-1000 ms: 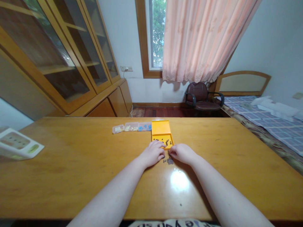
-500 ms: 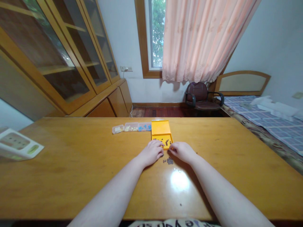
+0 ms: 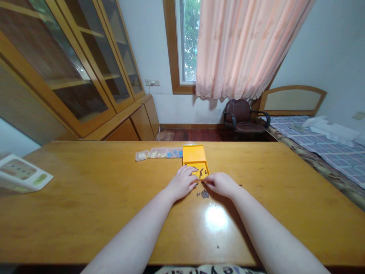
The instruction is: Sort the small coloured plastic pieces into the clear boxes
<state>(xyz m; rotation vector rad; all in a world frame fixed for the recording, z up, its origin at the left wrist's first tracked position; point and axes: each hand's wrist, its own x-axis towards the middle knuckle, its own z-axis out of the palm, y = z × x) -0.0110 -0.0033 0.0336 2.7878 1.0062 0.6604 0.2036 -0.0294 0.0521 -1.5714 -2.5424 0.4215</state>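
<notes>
An open yellow plastic box (image 3: 194, 154) lies on the table, its lid tilted back on the far side. Small dark brown pieces (image 3: 201, 173) are scattered in its near half. My left hand (image 3: 184, 183) rests at the box's near left edge, fingers apart and reaching over the rim. At the near right corner, my right hand (image 3: 221, 184) has thumb and forefinger pinched together; whatever is between them is too small to make out. A little pile of dark pieces (image 3: 205, 194) lies on the table just in front of the box, between my hands.
Left of the box stand clear trays, one with blue pieces (image 3: 174, 153), one with pale pieces (image 3: 158, 153), and a smaller tray (image 3: 142, 155). A white and green container (image 3: 24, 174) sits at the table's left. Beyond the table (image 3: 114, 213) are a chair (image 3: 241, 114) and a bed.
The fingers of my left hand have stretched a little farther over the box. My right hand has shifted slightly and stays pinched at the near right corner.
</notes>
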